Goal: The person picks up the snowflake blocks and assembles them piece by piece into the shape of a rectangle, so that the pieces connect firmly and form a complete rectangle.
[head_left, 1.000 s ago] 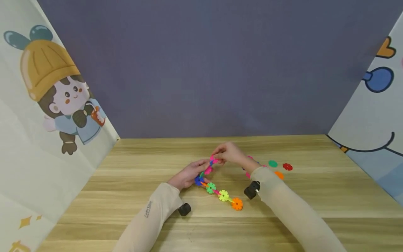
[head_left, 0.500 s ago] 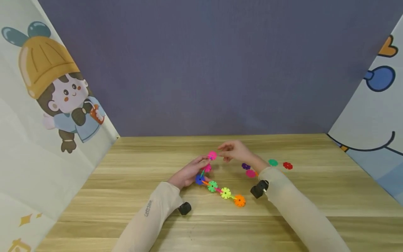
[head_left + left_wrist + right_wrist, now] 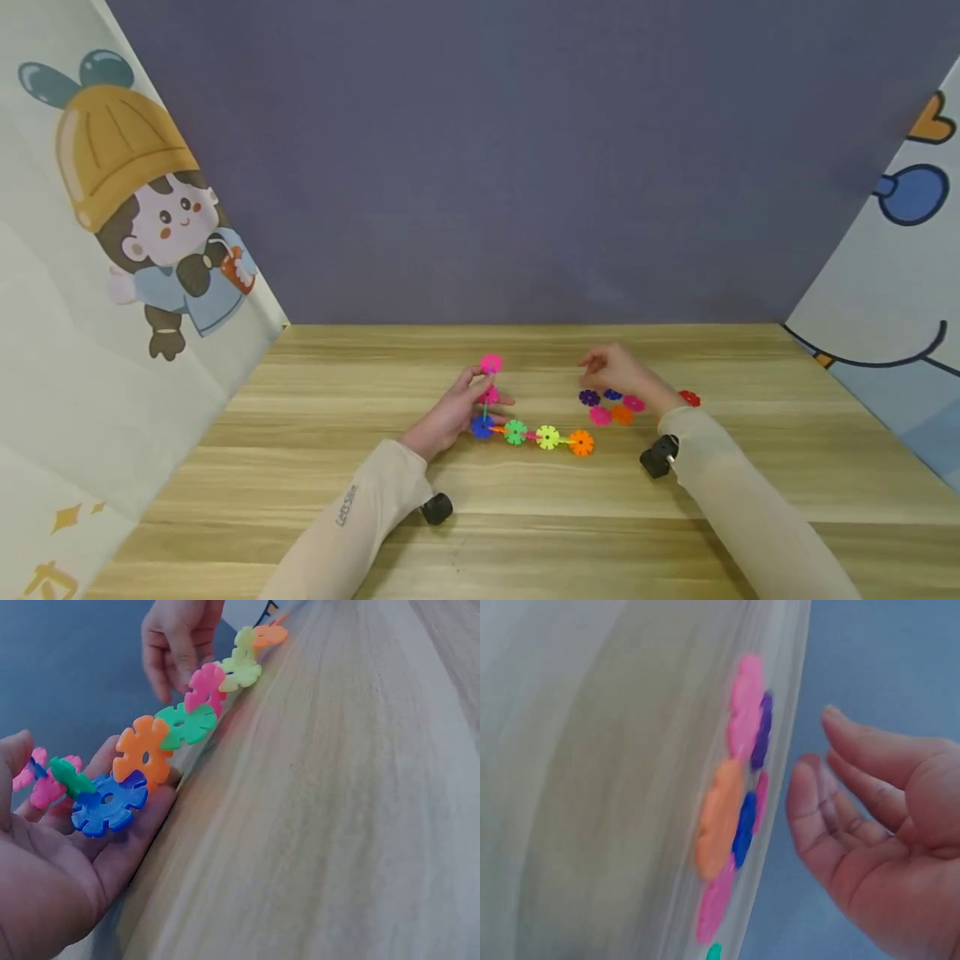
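My left hand (image 3: 450,412) holds a chain of interlocked plastic snowflake discs, with thumb and fingers about its pink end. From the blue disc (image 3: 482,427) the chain bends to the right, through a green disc (image 3: 515,432) and a yellow disc (image 3: 547,437) to an orange end disc (image 3: 581,442). In the left wrist view the chain's blue disc (image 3: 109,802) lies over the fingers. Above the loose discs hovers my right hand (image 3: 621,371), fingers relaxed and nothing in them; the right wrist view shows the gap between it and the loose orange disc (image 3: 720,821).
Loose discs lie on the wooden table (image 3: 375,358) right of the chain: purple (image 3: 589,398), blue (image 3: 612,394), orange (image 3: 622,415) and pink (image 3: 600,416) among them. A red disc (image 3: 690,398) lies farther right, partly behind the arm. A grey panel (image 3: 525,167) stands along the back.
My right hand has let go of the chain's pink end and moved right, over the loose discs. The left hand keeps hold of the chain, whose orange end has swung up and right.
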`<state>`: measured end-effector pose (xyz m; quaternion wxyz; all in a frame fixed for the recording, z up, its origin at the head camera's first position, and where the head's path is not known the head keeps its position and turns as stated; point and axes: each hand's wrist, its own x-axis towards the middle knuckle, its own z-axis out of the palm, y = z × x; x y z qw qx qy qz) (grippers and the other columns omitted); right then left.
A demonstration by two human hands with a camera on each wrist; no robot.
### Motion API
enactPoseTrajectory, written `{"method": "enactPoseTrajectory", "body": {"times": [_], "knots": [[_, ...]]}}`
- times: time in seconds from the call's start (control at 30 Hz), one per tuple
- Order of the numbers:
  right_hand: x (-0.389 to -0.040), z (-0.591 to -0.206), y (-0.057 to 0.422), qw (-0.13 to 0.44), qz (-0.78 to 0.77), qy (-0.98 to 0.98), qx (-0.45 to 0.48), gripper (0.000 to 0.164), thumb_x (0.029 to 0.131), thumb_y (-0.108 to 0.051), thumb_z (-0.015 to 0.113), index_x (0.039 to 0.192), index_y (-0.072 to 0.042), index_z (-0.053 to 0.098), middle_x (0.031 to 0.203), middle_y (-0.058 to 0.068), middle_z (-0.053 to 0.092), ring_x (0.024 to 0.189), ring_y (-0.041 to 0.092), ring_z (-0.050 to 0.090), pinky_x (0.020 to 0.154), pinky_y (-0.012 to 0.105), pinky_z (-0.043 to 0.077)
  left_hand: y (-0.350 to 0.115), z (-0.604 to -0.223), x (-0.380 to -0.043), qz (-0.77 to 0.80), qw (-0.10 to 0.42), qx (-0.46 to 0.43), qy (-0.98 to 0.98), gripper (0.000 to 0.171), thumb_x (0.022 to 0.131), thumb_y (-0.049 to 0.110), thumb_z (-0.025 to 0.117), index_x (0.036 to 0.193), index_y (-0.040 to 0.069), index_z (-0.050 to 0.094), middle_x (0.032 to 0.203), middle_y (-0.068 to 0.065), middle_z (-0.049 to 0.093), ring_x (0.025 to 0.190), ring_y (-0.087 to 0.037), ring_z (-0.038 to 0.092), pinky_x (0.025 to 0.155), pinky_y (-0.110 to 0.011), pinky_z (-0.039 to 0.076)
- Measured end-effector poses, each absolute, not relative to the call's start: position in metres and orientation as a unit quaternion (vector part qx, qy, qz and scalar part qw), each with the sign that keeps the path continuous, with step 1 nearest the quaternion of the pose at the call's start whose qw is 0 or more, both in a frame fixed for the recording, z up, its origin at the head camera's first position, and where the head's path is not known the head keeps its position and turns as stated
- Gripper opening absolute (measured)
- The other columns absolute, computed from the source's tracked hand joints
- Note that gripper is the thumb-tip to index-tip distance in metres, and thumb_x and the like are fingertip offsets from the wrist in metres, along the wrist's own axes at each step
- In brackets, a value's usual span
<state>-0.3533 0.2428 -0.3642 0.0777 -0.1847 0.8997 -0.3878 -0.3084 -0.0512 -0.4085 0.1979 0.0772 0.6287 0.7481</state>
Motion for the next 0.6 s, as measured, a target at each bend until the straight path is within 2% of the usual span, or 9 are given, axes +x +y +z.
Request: {"method": "enactPoseTrajectory", "body": {"times": [0.13, 0.27, 0.37, 0.5, 0.6], "knots": [[-0.3501, -0.3645, 0.2484, 0.118, -0.362, 0.91, -0.164, 0.037, 0.083, 0.001, 0.076, 0.116, 0.014, 0.065, 0.089, 0.017, 0.07, 0.069, 0.023, 0.067, 0.063, 0.036, 0.06, -0.0522, -0.4071, -0.3069, 0.749, 0.191, 0.081, 0.629, 0.038, 0.109, 0.03, 0.039, 0.142, 0.014, 0.029, 0.109, -0.015, 0.071, 0.104, -0.035, 0.068, 0.078, -0.036, 0.059], [-0.3471, -0.3652, 0.2479, 0.137, -0.341, 0.916, -0.162, 0.032, 0.079, 0.004, 0.077, 0.109, 0.012, 0.07, 0.097, 0.02, 0.072, 0.075, 0.02, 0.068, 0.066, 0.033, 0.06, -0.0544, -0.4073, -0.3064, 0.759, 0.196, 0.077, 0.616, 0.026, 0.109, 0.027, 0.04, 0.131, 0.014, 0.033, 0.104, -0.01, 0.071, 0.105, -0.025, 0.069, 0.081, -0.035, 0.057], [-0.3474, -0.3651, 0.2462, 0.13, -0.326, 0.921, -0.168, 0.023, 0.077, 0.005, 0.078, 0.099, 0.01, 0.074, 0.096, 0.019, 0.073, 0.076, 0.018, 0.067, 0.067, 0.03, 0.06, -0.0553, -0.4085, -0.3068, 0.77, 0.195, 0.08, 0.602, 0.026, 0.109, 0.021, 0.042, 0.129, 0.005, 0.036, 0.109, -0.01, 0.068, 0.105, -0.022, 0.068, 0.087, -0.038, 0.058], [-0.3479, -0.3623, 0.2437, 0.134, -0.312, 0.924, -0.174, 0.012, 0.078, 0.008, 0.075, 0.09, 0.01, 0.074, 0.083, 0.014, 0.072, 0.069, 0.018, 0.066, 0.064, 0.031, 0.06, -0.0558, -0.4101, -0.3074, 0.773, 0.196, 0.091, 0.597, 0.04, 0.107, 0.015, 0.044, 0.137, -0.011, 0.035, 0.118, -0.014, 0.06, 0.109, -0.021, 0.065, 0.094, -0.041, 0.055], [-0.3475, -0.3593, 0.2425, 0.142, -0.298, 0.926, -0.181, 0.007, 0.079, 0.009, 0.073, 0.086, 0.009, 0.072, 0.078, 0.009, 0.07, 0.067, 0.017, 0.065, 0.062, 0.031, 0.06, -0.0556, -0.4107, -0.3077, 0.771, 0.192, 0.09, 0.601, 0.043, 0.107, 0.013, 0.045, 0.142, -0.01, 0.033, 0.12, -0.016, 0.059, 0.108, -0.021, 0.064, 0.094, -0.04, 0.055]]}}
